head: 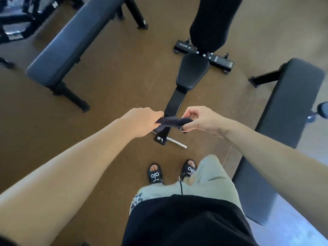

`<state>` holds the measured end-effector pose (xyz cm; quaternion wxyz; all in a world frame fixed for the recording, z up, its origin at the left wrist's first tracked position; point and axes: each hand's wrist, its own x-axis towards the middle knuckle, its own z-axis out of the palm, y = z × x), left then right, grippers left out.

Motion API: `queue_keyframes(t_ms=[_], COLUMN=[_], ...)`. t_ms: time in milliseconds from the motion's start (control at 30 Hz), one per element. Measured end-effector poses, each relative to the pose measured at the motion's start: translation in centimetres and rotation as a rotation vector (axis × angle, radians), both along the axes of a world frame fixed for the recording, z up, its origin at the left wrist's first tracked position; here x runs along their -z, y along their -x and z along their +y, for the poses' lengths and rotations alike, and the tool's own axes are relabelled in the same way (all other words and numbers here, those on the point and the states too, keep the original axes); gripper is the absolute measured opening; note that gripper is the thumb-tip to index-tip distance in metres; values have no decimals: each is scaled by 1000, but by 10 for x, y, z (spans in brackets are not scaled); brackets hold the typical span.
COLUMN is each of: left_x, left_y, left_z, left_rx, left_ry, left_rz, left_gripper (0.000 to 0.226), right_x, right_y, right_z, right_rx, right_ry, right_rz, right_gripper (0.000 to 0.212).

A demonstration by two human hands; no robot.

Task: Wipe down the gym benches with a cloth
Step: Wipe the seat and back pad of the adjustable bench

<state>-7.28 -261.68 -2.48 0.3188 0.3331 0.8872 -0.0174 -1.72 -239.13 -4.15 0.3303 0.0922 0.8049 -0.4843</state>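
A person standing on a brown gym floor (110,89) stretches a dark cloth (169,121) between both hands, held in the air in front of the body and above the front foot of an adjustable bench (192,73). The left hand (142,121) is clenched round one end of the cloth; its fingers are curled under and hidden behind the knuckles. The right hand (200,121) pinches the other end between thumb and curled fingers, and the cloth's tip disappears inside that grip. How large the cloth is cannot be told, since it is bunched into a narrow roll.

The adjustable bench has its backrest (213,23) raised and cut off at the top edge; part of its front frame is hidden behind the hands and cloth, with a metal bar (177,142) showing below. A flat bench (71,41) lies to the left, its far end out of frame, and another flat bench (284,121) runs along the right, partly covered by the right forearm. Blurred dark equipment (17,18) sits in the upper left corner, too smeared to identify. Black slide sandals (155,174) show at the feet, the right one partly hidden by grey shorts (209,176).
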Motion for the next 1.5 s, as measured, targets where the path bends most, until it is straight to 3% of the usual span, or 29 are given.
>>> queue_keyframes(t_ms=[67, 300, 700, 1333, 1500], left_x=[1, 39, 81, 141, 173], left_y=[25, 111, 217, 311, 344], left_z=[25, 138, 344, 344, 325], left_rx=[57, 159, 83, -52, -87], left_ry=[29, 116, 161, 126, 124], left_rz=[14, -3, 47, 49, 68], left_gripper=[1, 31, 33, 37, 47], right_x=[3, 54, 109, 154, 182], right_y=[21, 97, 231, 320, 362], right_z=[22, 137, 347, 345, 326], right_rx=[43, 7, 19, 125, 143], right_ry=[-33, -80, -83, -47, -43], right_rz=[41, 64, -32, -83, 52], right_gripper=[24, 19, 9, 12, 11])
